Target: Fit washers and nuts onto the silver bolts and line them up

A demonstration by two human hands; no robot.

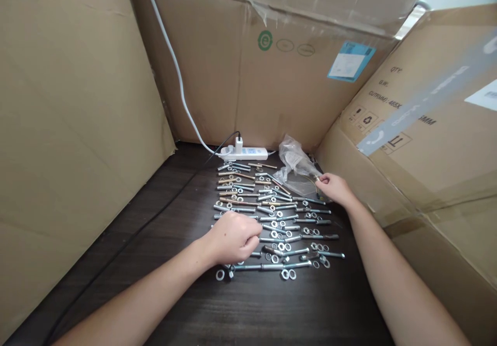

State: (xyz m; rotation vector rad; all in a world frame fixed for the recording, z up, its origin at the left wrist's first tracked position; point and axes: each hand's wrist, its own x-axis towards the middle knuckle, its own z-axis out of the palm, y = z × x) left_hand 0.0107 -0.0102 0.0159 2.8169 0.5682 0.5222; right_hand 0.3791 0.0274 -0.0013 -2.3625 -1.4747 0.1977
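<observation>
Several rows of metal bolts with sleeves, nuts and washers lie spread on the dark table. My left hand is closed just above the left part of these rows and hides some pieces; whatever its fingers hold cannot be seen. At the far right of the rows, my right hand pinches the edge of a crumpled clear plastic bag. A thin yellowish strand shows by the bag near those fingertips.
A white power strip with a plugged-in white adapter lies behind the bolts. A black cable crosses the table on the left. Tall cardboard walls enclose the back and both sides.
</observation>
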